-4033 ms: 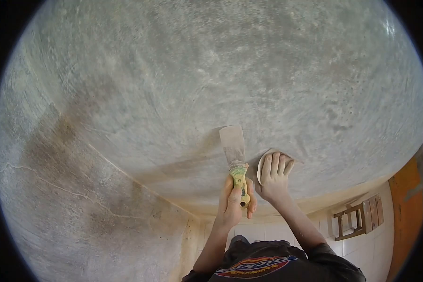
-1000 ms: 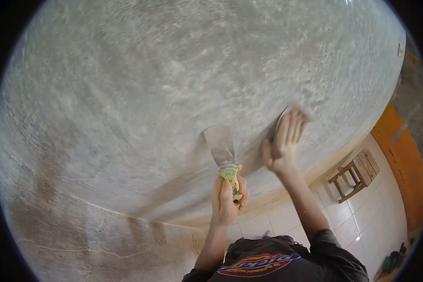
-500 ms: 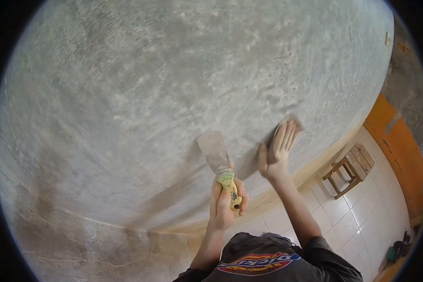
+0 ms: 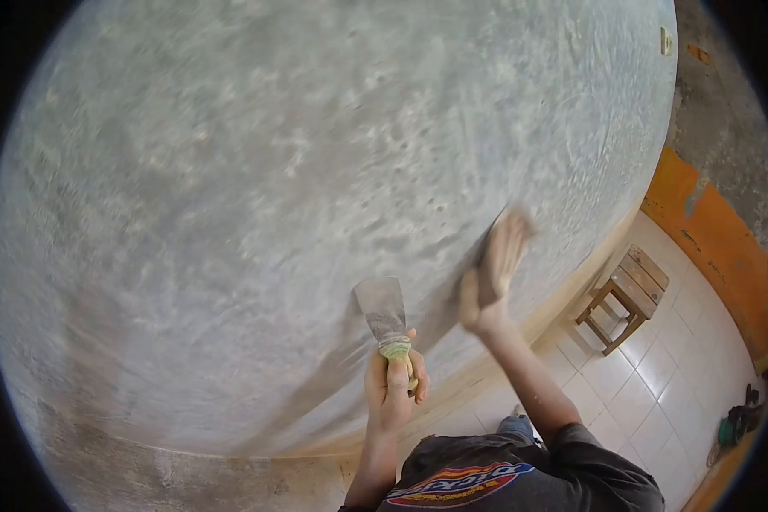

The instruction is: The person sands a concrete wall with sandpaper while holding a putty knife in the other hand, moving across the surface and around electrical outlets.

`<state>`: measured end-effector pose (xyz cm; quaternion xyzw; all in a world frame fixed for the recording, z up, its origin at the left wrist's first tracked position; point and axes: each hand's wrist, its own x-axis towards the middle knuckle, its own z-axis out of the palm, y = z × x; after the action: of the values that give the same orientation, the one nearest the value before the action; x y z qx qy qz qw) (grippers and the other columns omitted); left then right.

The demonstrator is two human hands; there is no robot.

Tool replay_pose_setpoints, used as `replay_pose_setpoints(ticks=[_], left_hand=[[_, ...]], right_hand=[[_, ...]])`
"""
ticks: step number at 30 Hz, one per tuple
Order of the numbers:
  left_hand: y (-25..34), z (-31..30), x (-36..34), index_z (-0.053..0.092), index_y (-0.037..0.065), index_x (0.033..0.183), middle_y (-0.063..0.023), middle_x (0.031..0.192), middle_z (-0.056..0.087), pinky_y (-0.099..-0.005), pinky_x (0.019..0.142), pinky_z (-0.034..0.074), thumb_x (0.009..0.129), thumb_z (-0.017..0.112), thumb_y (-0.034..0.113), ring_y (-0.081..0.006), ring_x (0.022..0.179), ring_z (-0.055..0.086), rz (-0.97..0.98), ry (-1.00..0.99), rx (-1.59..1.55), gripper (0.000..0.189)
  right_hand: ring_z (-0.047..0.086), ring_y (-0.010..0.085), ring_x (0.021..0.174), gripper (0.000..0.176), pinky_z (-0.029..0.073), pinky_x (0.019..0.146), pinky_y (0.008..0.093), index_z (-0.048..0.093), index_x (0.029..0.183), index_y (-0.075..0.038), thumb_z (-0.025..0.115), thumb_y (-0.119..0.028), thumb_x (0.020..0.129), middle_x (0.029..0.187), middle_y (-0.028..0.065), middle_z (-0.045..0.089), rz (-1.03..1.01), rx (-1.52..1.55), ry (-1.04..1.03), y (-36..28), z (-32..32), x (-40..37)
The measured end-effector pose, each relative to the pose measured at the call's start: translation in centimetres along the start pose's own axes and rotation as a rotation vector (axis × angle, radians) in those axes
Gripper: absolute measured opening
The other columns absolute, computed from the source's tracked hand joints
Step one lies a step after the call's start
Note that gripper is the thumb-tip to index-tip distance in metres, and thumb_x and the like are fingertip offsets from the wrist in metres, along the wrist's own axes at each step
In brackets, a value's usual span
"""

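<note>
My left hand [image 4: 390,384] is closed round the yellow-green handle of a putty knife [image 4: 381,307], its wide grey blade pointing up in front of the wall [image 4: 256,196]. Against that mottled grey wall, my right hand [image 4: 497,273] lies with long, straight fingers, blurred by motion. Under its palm and fingers shows the dark brownish edge of a thin sheet, apparently sandpaper [image 4: 487,288]; most of it is covered by the hand.
On the white tiled floor [image 4: 606,401] to the right stands a small wooden stool [image 4: 631,290]. An orange panel [image 4: 708,230] runs along the far right. A dark and green object [image 4: 734,424] lies at lower right. High up sits a wall switch or socket [image 4: 666,41].
The view has shifted a little. My left hand and the putty knife have moved lower and slightly left in view, the blade more upright. My right hand has slid slightly left, still at the wall.
</note>
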<state>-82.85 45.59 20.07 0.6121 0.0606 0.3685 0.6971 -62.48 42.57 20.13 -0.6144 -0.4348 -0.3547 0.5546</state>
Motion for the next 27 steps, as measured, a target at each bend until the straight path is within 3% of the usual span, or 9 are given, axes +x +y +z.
replay_pose_setpoints(ticks=[2,8,10,17,19,21,22,23,27], left_hand=[[-0.7,1.9,1.0,0.038,-0.002,0.132,-0.0046,0.082,0.053,-0.0222,0.042,0.038,0.100,0.044,0.036,-0.0102,0.053,0.050,0.005,0.035,0.004,0.050],[-2.6,8.3,4.3,0.043,-0.001,0.127,-0.0041,0.076,0.053,-0.0230,0.044,0.038,0.100,0.044,0.033,-0.0100,0.051,0.049,0.040,0.152,0.072,0.044],[-3.4,10.3,5.3,0.045,-0.001,0.125,-0.0043,0.074,0.053,-0.0240,0.043,0.038,0.100,0.045,0.036,-0.0112,0.050,0.049,0.064,0.196,0.119,0.044],[-7.6,14.2,6.6,0.046,-0.002,0.126,-0.0011,0.078,0.050,-0.0205,0.049,0.037,0.101,0.041,0.038,-0.0067,0.057,0.046,-0.085,0.181,0.025,0.048],[-8.1,15.0,7.0,0.046,-0.002,0.126,-0.0008,0.077,0.050,-0.0208,0.050,0.037,0.100,0.041,0.042,-0.0069,0.060,0.048,-0.137,0.192,0.018,0.051],[-7.9,15.3,7.3,0.049,-0.001,0.120,-0.0012,0.077,0.051,-0.0208,0.050,0.038,0.100,0.042,0.043,-0.0070,0.061,0.048,-0.138,0.176,0.018,0.049],[-8.0,15.5,7.5,0.051,-0.001,0.115,-0.0015,0.077,0.051,-0.0209,0.050,0.038,0.099,0.042,0.043,-0.0070,0.062,0.049,-0.142,0.172,0.020,0.048],[-8.2,15.2,7.7,0.051,-0.001,0.115,-0.0015,0.077,0.051,-0.0209,0.050,0.038,0.099,0.042,0.043,-0.0070,0.062,0.049,-0.148,0.160,0.022,0.048],[-8.4,14.2,7.5,0.050,0.003,0.096,-0.0028,0.072,0.051,-0.0232,0.047,0.038,0.098,0.043,0.045,-0.0100,0.057,0.049,-0.119,0.164,0.165,0.043]], right_hand=[[0.009,0.0502,0.140,0.074,0.000,0.113,0.0541,0.021,0.143,0.012,0.050,-0.015,0.081,0.149,0.0349,0.017,0.068,0.028,0.017,1.8,-2.4,5.3],[0.040,0.0465,0.120,0.059,0.010,0.105,0.0689,0.041,0.127,0.010,0.056,-0.021,0.079,0.125,0.0303,0.043,-0.200,-0.131,-0.436,6.4,-4.0,-1.2],[0.038,0.0499,0.123,0.063,0.008,0.106,0.0674,0.037,0.130,0.011,0.056,-0.021,0.079,0.129,0.0335,0.040,-0.194,-0.037,-0.226,11.4,-4.1,-5.2],[0.032,0.0564,0.125,0.064,0.005,0.108,0.0669,0.037,0.128,0.015,0.055,-0.022,0.078,0.131,0.0393,0.037,0.065,-0.003,0.112,16.4,-8.0,9.2],[0.033,0.0549,0.125,0.058,0.008,0.107,0.0695,0.044,0.121,0.014,0.055,-0.024,0.079,0.126,0.0380,0.043,-0.153,-0.148,-0.041,16.4,-7.0,8.4],[0.046,0.0475,0.110,0.056,0.026,0.096,0.0686,0.053,0.116,0.006,0.062,-0.029,0.073,0.114,0.0295,0.051,-0.238,-0.210,-0.386,14.2,-7.8,4.3],[0.041,0.0572,0.114,0.054,0.015,0.101,0.0727,0.051,0.105,0.012,0.061,-0.024,0.066,0.113,0.0407,0.046,-0.230,-0.035,-0.434,15.6,-7.0,0.1],[0.032,0.0573,0.125,0.062,0.011,0.103,0.0721,0.046,0.119,0.014,0.059,-0.022,0.071,0.129,0.0416,0.038,-0.143,0.033,-0.536,16.7,-7.1,-2.7],[0.022,0.0494,0.135,0.070,0.012,0.108,0.0629,0.029,0.138,0.011,0.056,-0.018,0.081,0.142,0.0336,0.029,0.059,-0.103,-0.091,19.1,-7.2,-0.6]])
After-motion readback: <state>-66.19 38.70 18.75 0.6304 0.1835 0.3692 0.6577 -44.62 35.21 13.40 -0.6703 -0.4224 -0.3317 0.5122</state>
